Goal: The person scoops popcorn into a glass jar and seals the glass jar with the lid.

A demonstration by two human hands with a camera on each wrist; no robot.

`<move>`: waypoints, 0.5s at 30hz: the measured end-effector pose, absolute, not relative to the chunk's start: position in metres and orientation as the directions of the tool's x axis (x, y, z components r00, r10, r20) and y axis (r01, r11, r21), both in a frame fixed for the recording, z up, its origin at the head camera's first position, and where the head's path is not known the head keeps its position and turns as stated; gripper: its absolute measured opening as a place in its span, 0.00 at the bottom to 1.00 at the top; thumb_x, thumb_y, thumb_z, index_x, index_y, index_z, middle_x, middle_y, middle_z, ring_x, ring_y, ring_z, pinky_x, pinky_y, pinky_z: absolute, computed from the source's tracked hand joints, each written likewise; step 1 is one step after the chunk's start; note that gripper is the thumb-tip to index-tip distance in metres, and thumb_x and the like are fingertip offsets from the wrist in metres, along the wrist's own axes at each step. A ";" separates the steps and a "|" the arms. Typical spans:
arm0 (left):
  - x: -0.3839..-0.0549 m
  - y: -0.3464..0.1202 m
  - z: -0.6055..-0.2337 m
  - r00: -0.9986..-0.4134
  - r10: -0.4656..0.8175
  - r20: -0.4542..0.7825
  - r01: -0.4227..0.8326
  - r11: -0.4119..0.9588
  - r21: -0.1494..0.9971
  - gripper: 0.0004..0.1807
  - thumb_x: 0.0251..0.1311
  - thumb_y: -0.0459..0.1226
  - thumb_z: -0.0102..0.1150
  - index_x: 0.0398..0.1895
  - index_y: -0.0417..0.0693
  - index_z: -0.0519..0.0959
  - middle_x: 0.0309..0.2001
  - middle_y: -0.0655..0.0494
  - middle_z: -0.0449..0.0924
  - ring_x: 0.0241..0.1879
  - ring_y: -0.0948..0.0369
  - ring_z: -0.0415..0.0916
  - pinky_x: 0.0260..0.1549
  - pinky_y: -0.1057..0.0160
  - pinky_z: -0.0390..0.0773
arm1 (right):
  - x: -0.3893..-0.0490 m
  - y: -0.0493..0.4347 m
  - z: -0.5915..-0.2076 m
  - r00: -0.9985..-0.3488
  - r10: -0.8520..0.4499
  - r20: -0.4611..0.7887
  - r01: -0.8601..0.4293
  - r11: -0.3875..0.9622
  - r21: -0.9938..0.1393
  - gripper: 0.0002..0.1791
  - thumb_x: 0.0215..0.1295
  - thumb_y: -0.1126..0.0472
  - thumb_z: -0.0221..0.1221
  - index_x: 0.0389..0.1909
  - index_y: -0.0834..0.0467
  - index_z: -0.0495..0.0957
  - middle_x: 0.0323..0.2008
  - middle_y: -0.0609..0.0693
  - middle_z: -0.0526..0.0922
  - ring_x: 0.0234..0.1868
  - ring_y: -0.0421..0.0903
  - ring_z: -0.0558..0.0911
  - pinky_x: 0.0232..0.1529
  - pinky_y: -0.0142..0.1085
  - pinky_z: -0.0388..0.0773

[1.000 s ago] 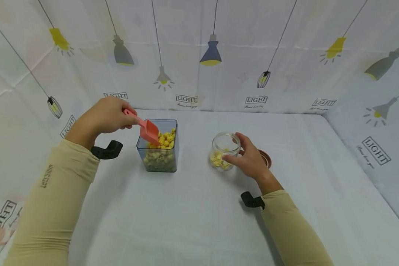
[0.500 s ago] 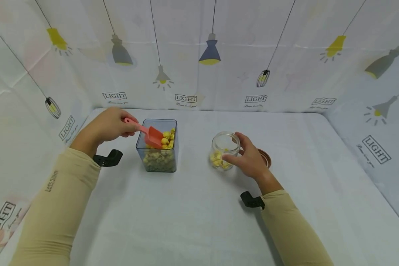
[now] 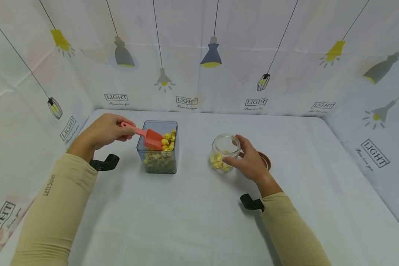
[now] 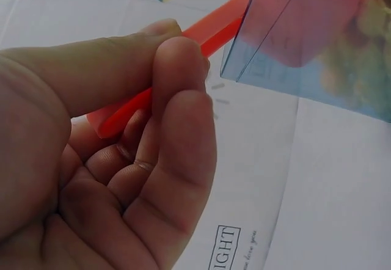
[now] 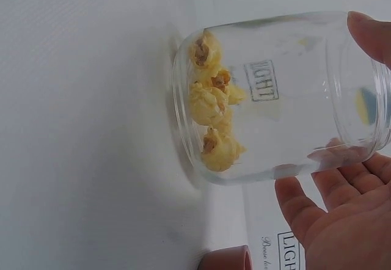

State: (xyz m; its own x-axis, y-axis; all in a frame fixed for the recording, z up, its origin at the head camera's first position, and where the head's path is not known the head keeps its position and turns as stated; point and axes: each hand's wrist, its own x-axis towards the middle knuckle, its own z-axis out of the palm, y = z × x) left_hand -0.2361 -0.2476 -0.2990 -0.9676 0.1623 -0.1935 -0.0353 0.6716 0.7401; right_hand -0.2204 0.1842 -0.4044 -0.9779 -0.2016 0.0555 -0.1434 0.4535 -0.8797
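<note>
My left hand (image 3: 106, 130) pinches the handle of a coral-red scoop (image 3: 153, 140) between thumb and fingers. The scoop's head is inside a clear bluish square container (image 3: 160, 126), against yellow popcorn (image 3: 168, 141) that fills much of it. In the left wrist view, the scoop handle (image 4: 217, 35) slants over the container's rim. On the table to the right stands an open glass jar (image 5: 293, 44) with several popcorn pieces (image 5: 211, 102) at its bottom. My right hand (image 3: 251, 162) holds the jar near its mouth, thumb on one side and fingers on the other.
A reddish-brown round lid (image 3: 266, 161) lies on the table behind the right hand, partly hidden by it. White cloth covers the table (image 3: 173, 218). A lamp-printed backdrop (image 3: 232, 81) rises along the back and both sides.
Over the last second my left hand has come down, and the scoop lies flatter and slightly lower in the container. My right hand and the jar have stayed put.
</note>
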 end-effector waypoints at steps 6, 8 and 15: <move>-0.235 -0.252 -0.299 -0.963 0.172 -0.207 -0.043 0.661 0.749 0.22 0.69 0.44 0.61 0.56 0.36 0.78 0.41 0.44 0.82 0.40 0.53 0.78 0.44 0.59 0.79 | -0.220 0.183 -0.404 -0.977 -0.201 0.066 -0.153 0.459 -0.875 0.55 0.57 0.50 0.73 0.77 0.61 0.51 0.74 0.58 0.59 0.74 0.55 0.59 0.69 0.51 0.62; -0.236 -0.252 -0.298 -0.962 0.176 -0.209 -0.042 0.660 0.750 0.22 0.69 0.44 0.62 0.56 0.36 0.78 0.41 0.44 0.82 0.40 0.53 0.78 0.43 0.60 0.79 | -0.220 0.184 -0.404 -0.977 -0.202 0.069 -0.157 0.460 -0.874 0.55 0.57 0.50 0.73 0.77 0.61 0.51 0.74 0.58 0.59 0.74 0.55 0.59 0.69 0.51 0.61; -0.235 -0.247 -0.289 -0.959 0.207 -0.196 0.018 0.732 0.681 0.19 0.69 0.43 0.61 0.54 0.38 0.80 0.36 0.47 0.81 0.39 0.51 0.77 0.40 0.58 0.77 | -0.220 0.184 -0.404 -0.979 -0.199 0.052 -0.139 0.457 -0.878 0.55 0.57 0.51 0.73 0.78 0.61 0.50 0.75 0.58 0.58 0.74 0.55 0.59 0.70 0.51 0.61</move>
